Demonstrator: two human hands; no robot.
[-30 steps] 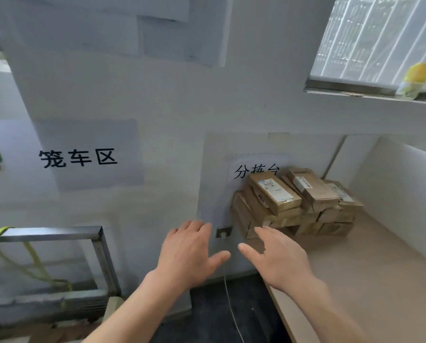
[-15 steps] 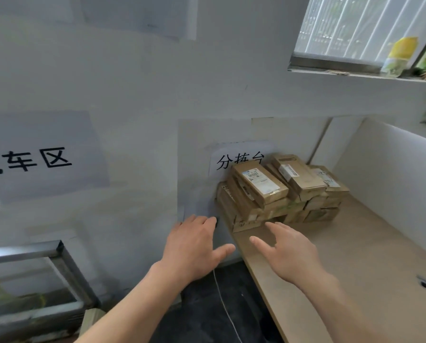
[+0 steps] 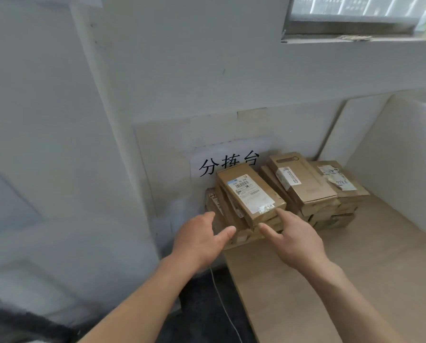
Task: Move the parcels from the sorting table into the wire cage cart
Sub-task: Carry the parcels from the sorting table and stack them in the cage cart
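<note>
1. The parcels (image 3: 306,191) lie stacked in the back left corner of the counter (image 3: 367,268), against the wall under a paper sign (image 3: 228,164).
2. The left grip (image 3: 199,241) is released, fingers spread, holding nothing, just beside the stack's left edge.
3. The right grip (image 3: 296,241) is released and empty. Its forefinger reaches the near corner of the top parcel (image 3: 250,191), but I cannot tell whether it touches.
4. A white cable (image 3: 222,300) hangs beside the counter's left edge.
</note>
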